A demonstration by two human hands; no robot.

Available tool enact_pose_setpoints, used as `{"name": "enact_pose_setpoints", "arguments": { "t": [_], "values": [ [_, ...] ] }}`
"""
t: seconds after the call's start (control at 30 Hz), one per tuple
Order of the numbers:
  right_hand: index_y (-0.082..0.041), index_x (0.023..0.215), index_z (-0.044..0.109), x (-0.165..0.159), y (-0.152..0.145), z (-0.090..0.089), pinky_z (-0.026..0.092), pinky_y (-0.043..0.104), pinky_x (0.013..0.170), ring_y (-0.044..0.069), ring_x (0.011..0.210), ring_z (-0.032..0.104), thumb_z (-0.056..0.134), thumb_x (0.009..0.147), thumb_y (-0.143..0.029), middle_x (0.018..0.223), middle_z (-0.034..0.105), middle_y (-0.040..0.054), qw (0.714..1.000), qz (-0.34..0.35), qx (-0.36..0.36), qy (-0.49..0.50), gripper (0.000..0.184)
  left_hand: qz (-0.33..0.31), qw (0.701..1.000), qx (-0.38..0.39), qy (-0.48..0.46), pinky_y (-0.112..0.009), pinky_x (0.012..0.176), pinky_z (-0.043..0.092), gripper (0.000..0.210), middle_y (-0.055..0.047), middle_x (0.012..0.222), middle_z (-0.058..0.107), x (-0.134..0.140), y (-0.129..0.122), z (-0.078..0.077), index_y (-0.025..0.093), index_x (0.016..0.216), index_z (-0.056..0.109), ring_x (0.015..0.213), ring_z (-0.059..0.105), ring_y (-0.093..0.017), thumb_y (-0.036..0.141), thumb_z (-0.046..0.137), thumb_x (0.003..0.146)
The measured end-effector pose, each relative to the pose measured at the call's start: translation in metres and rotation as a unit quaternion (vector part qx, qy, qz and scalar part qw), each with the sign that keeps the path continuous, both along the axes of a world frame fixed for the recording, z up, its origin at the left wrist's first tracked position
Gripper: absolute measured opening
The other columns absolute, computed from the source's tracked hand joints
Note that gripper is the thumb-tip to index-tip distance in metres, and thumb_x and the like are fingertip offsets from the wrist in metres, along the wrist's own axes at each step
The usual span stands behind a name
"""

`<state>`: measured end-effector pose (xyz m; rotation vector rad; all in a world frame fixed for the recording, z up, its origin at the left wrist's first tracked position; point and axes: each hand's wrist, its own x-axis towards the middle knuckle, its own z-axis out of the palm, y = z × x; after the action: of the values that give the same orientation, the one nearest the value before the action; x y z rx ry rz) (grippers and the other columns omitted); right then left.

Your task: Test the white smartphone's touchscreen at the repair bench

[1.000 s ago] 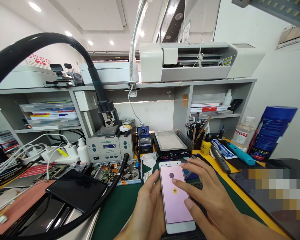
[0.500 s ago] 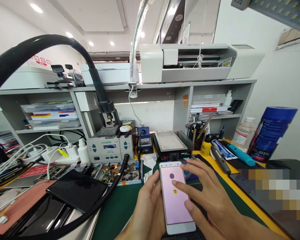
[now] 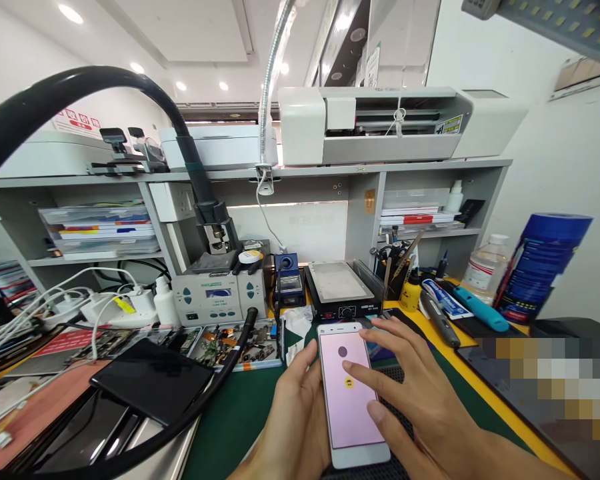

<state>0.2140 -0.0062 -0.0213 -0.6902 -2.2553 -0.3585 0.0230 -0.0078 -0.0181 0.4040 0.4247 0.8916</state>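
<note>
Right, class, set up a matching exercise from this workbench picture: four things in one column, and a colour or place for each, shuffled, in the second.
Things:
1. phone
2. hot-air hose
3. tape roll
4. heating plate

Descriptions:
A. blue, at the right edge of the bench
B. black, arching over the left side
C. white frame, pink screen lit, held in the left hand
D. at the back of the bench, just behind the phone

Pairs: 1-C, 2-B, 3-A, 4-D. The right hand hovers over the phone's screen, fingers spread.
</note>
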Motion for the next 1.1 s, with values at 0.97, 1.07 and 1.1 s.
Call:
{"name": "enact_pose_setpoints", "arguments": {
  "t": [0.97,1.07,1.1],
  "values": [
    [-0.015,0.121,0.062,-0.0007,0.0,0.0,0.032,0.066,0.109,0.039,0.138,0.035,0.056,0.079,-0.008,0.138,0.045,0.0174,0.999,0.024,0.015,0.017,0.043,-0.002,1.0,0.002,-0.008,-0.042,0.1,0.04,0.071,-0.016,0.127,0.066,-0.0007,0.0032,-0.0053,0.012,0.152,0.04,0.113,0.063,-0.034,0.054,0.047,0.095],
    [-0.015,0.12,0.062,-0.0003,0.0004,0.0003,0.032,0.066,0.109,0.038,0.137,0.036,0.056,0.078,-0.006,0.137,0.045,0.0165,0.999,0.034,0.018,0.023,0.044,-0.003,1.0,0.008,-0.009,-0.042,0.1,0.041,0.07,-0.016,0.127,0.066,-0.0005,0.003,-0.0052,0.012,0.151,0.042,0.113,0.063,-0.034,0.054,0.047,0.095],
    [-0.016,0.12,0.062,0.0,0.0005,0.0001,0.032,0.066,0.109,0.038,0.137,0.037,0.056,0.077,-0.005,0.136,0.046,0.0163,0.999,0.037,0.019,0.025,0.044,-0.002,1.0,0.01,-0.01,-0.042,0.1,0.041,0.07,-0.017,0.127,0.066,-0.0006,0.0029,-0.0052,0.012,0.151,0.042,0.113,0.063,-0.034,0.054,0.047,0.095]
  ]
}}
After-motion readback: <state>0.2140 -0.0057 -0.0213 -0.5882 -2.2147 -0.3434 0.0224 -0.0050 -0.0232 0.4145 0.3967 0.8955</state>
